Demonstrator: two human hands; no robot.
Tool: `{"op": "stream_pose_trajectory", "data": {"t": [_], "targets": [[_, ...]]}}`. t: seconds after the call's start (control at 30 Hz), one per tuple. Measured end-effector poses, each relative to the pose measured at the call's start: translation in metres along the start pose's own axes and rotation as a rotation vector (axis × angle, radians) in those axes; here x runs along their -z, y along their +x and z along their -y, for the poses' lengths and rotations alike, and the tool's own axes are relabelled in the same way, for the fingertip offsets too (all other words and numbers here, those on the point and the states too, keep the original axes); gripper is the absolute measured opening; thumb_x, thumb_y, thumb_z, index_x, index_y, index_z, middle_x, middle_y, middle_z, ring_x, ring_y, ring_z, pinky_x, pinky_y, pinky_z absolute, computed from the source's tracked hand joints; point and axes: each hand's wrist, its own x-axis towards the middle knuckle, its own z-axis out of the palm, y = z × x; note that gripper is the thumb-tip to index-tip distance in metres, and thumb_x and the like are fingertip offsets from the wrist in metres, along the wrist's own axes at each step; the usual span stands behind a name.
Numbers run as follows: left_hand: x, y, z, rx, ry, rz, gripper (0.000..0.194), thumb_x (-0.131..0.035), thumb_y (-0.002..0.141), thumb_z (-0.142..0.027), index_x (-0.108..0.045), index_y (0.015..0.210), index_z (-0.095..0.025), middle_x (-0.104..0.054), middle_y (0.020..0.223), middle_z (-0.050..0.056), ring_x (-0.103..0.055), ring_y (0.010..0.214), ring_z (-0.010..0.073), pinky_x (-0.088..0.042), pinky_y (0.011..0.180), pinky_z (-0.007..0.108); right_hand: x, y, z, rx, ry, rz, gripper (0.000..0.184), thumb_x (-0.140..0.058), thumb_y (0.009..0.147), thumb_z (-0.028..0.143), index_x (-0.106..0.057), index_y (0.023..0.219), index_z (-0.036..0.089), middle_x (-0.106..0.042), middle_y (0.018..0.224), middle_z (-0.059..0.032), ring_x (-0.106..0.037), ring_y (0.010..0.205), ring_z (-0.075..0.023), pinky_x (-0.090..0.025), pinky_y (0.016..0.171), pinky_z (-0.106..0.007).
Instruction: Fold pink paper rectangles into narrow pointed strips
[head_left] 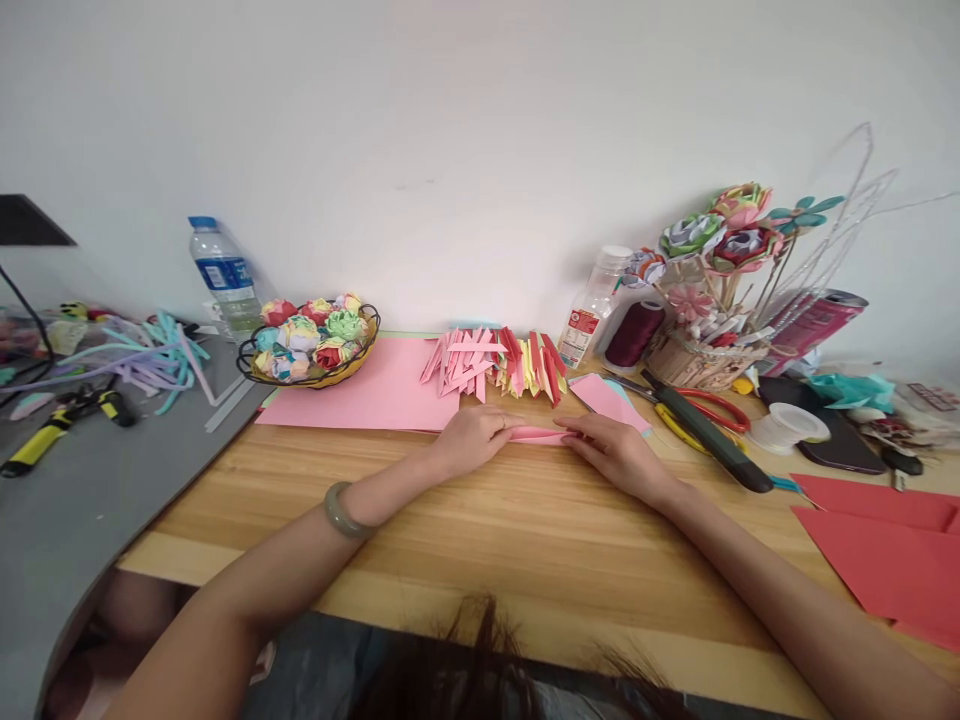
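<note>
A narrow folded pink paper strip point(538, 435) lies flat on the wooden table point(480, 530) between my two hands. My left hand point(472, 438), with a green bangle on its wrist, pinches the strip's left end with curled fingers. My right hand point(619, 452) presses down on the strip's right end, its fingers closed on the paper. Just beyond the hands lies a pile of folded pink, red and yellow paper pieces point(495, 362) and a large pink sheet point(367, 395).
A wire basket of paper roses point(311, 340) and a water bottle point(223, 275) stand at the back left. At the right are scissors point(709, 415), a tape roll point(787, 428), a vase of paper flowers point(712, 290) and red sheets point(885, 545). Pliers point(60, 425) lie on the grey surface at the left.
</note>
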Motion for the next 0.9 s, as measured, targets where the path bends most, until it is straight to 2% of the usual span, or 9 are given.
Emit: {"op": "stream_pose_trajectory", "data": {"t": [0.1,0.17,0.37,0.5,0.7,0.9], "targets": [[0.000,0.002,-0.002,0.102,-0.142,-0.028,0.025,-0.056,0.086,-0.026,-0.064,0.108,-0.019,-0.069,0.103,0.005,-0.064,0.086,0.0168,-0.049,0.076,0.026,-0.002,0.000,0.001,-0.089,0.102,-0.014,0.033,-0.044,0.091,0.041,-0.058,0.110,0.017,-0.065,0.099,-0.0067,-0.061,0.084,-0.0161,-0.050,0.074,-0.035],[-0.001,0.003,0.000,0.173,-0.224,-0.054,0.026,-0.062,0.080,-0.023,-0.066,0.106,-0.018,-0.070,0.099,0.005,-0.064,0.082,0.0165,-0.049,0.073,0.025,-0.002,0.000,0.001,-0.146,0.168,-0.022,0.034,-0.046,0.090,0.044,-0.058,0.106,0.017,-0.064,0.095,-0.0053,-0.061,0.080,-0.0148,-0.050,0.071,-0.034],[-0.007,0.006,0.008,0.345,-0.447,-0.125,0.023,-0.063,0.075,-0.015,-0.069,0.097,-0.013,-0.070,0.075,0.003,-0.062,0.064,0.0138,-0.047,0.059,0.022,0.001,0.003,0.006,-0.284,0.365,-0.050,0.044,-0.053,0.081,0.056,-0.062,0.096,0.015,-0.066,0.082,-0.0043,-0.062,0.073,-0.0157,-0.050,0.065,-0.031],[-0.008,0.007,0.005,0.394,-0.569,-0.153,0.023,-0.065,0.071,-0.014,-0.069,0.094,-0.013,-0.069,0.074,0.003,-0.062,0.064,0.0128,-0.047,0.060,0.020,0.004,0.005,0.012,-0.356,0.450,-0.090,0.048,-0.057,0.073,0.061,-0.064,0.088,0.017,-0.067,0.080,-0.0061,-0.061,0.072,-0.0183,-0.048,0.064,-0.029],[-0.007,0.007,-0.001,0.440,-0.678,-0.206,0.020,-0.068,0.070,-0.017,-0.068,0.089,-0.012,-0.069,0.076,0.005,-0.063,0.067,0.0128,-0.048,0.062,0.020,0.010,0.003,0.021,-0.419,0.500,-0.131,0.050,-0.063,0.067,0.062,-0.065,0.090,0.018,-0.068,0.078,-0.0054,-0.061,0.071,-0.0191,-0.047,0.064,-0.030],[-0.004,0.007,-0.006,0.472,-0.718,-0.240,0.023,-0.074,0.066,-0.025,-0.068,0.085,-0.012,-0.070,0.075,0.005,-0.065,0.070,0.0146,-0.049,0.065,0.021,0.015,0.002,0.025,-0.436,0.476,-0.160,0.044,-0.065,0.065,0.061,-0.066,0.074,0.018,-0.065,0.069,-0.0035,-0.056,0.064,-0.0161,-0.042,0.058,-0.027]]}}
